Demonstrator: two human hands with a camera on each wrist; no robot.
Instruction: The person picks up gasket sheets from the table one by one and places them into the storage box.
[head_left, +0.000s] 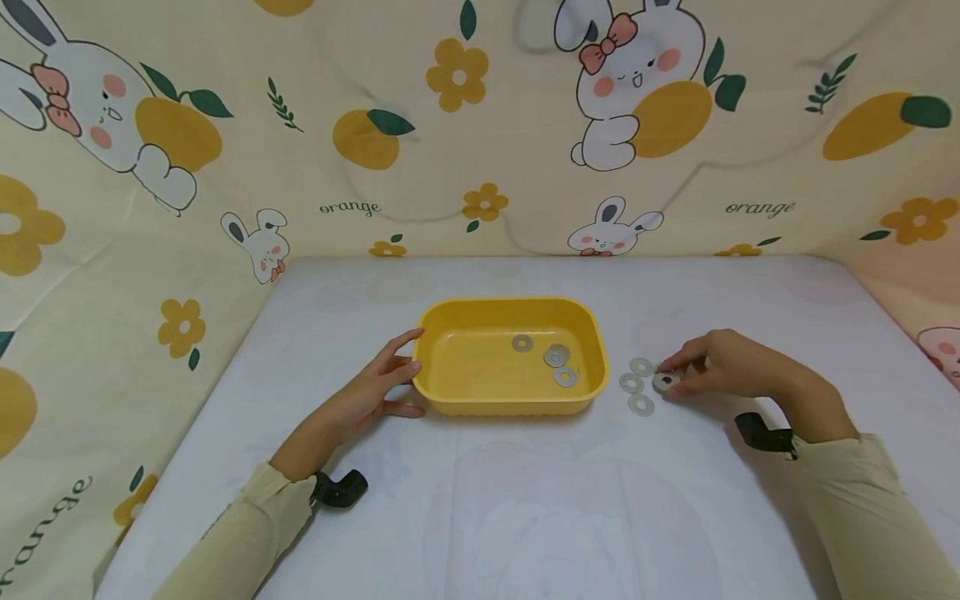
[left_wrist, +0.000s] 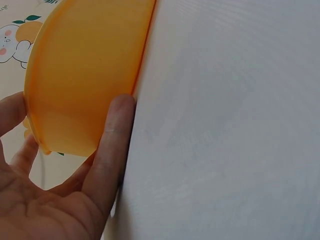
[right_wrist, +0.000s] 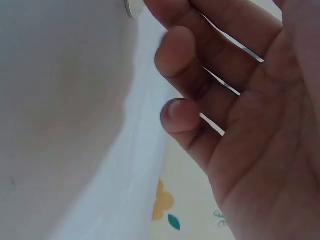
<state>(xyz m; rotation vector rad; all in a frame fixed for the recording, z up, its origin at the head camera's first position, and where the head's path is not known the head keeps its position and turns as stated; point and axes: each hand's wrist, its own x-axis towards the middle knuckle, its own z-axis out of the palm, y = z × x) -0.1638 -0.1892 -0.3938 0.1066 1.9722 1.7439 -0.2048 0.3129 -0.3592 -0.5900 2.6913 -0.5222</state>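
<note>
A yellow plastic tub (head_left: 465,408) sits on the white-covered table, with a few flat metal washers (head_left: 522,342) lying in its right half. My left hand (head_left: 375,383) rests against the tub's left end, fingers spread, fingertips at the rim and wall; the left wrist view shows one finger (left_wrist: 115,140) lying low along the wall. To the right of the tub, my right hand (head_left: 723,367) pinches a washer (head_left: 665,382) between thumb and fingers, close over the table. Several loose washers (head_left: 641,406) lie just left of those fingertips. In the right wrist view only a washer's edge (right_wrist: 133,7) shows.
A cream cloth (head_left: 420,75) printed with rabbits, oranges and flowers hangs behind and at both sides of the table. The white tabletop (head_left: 525,500) stretches in front of the tub. Black wrist cameras (head_left: 341,489) sit at both sleeves.
</note>
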